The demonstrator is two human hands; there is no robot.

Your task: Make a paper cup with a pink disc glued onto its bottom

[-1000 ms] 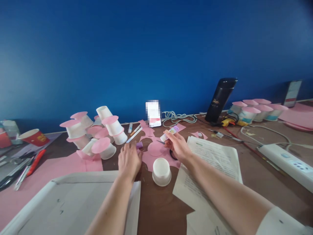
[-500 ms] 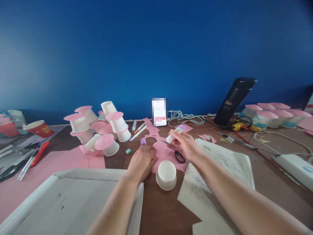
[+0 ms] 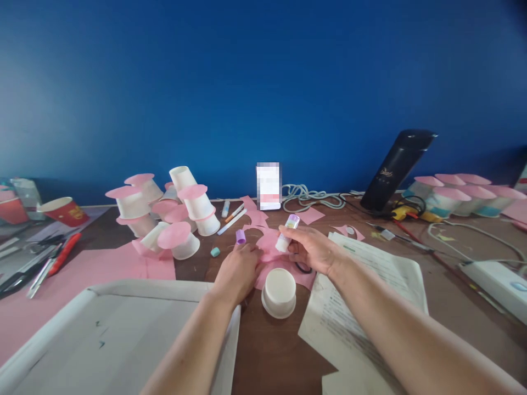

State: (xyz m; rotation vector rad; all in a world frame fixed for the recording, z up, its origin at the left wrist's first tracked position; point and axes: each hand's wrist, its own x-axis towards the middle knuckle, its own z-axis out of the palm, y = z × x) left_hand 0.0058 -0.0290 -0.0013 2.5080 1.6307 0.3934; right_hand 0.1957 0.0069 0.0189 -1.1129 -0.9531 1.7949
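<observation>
My right hand (image 3: 313, 248) grips a glue stick (image 3: 287, 233) with a purple end at the top. It tilts with its white end low over a round piece of pink paper (image 3: 268, 241). Resting at the left edge of that paper is my left hand (image 3: 239, 270), palm down, its fingers laid on the paper and partly hidden. A purple cap (image 3: 240, 236) shows just beyond its knuckles; whether they touch I cannot tell. Below my right hand, the black handle of the scissors (image 3: 303, 268) shows in part. An upturned white paper cup (image 3: 280, 291) stands in front of both hands.
White cups with pink discs (image 3: 189, 203) are piled at left; more cups (image 3: 448, 197) stand at far right. A phone (image 3: 269, 189) leans at the wall near a black flask (image 3: 395, 170). Printed sheets (image 3: 370, 285) lie under my right forearm, a white tray-like board (image 3: 135, 340) under the left.
My right hand has brought the glue stick a little lower and left, its white end closer to the pink paper. The scissors' blade is now hidden. My left hand stays almost still.
</observation>
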